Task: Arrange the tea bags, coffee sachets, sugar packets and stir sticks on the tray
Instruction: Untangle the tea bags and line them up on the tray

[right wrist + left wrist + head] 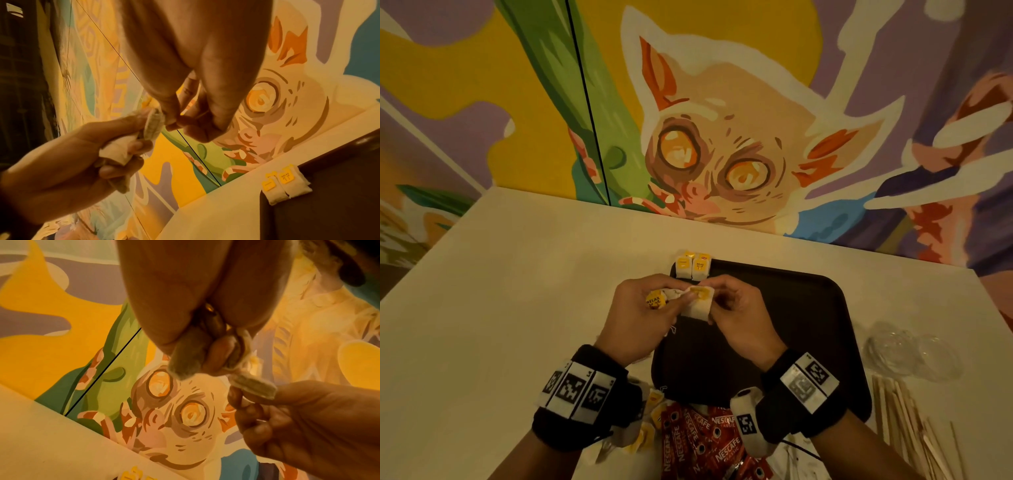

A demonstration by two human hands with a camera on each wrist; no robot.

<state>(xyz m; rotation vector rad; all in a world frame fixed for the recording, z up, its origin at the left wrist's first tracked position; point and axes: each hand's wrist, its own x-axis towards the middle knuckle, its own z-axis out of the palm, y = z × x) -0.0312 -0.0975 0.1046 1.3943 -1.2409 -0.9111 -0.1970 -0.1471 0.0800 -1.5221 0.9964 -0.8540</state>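
Observation:
Both hands meet above the far left part of the black tray (808, 308). My left hand (643, 308) grips a bunch of white tea bags with yellow tags (656, 298). My right hand (726, 301) pinches one tea bag (698, 303) by its upper edge; the left thumb touches the same bag. That bag shows edge-on in the left wrist view as tea bag (254, 387) and in the right wrist view as tea bag (153, 124). A pair of tea bags (693, 266) lies side by side at the tray's far left corner, seen too as tea bags (285, 186).
Red coffee sachets (698, 442) and loose tea bags (645, 431) lie at the table's near edge under my wrists. Wooden stir sticks (907, 421) lie to the right of the tray, with a clear plastic container (907, 349) beyond them. A painted wall stands behind the white table (517, 291).

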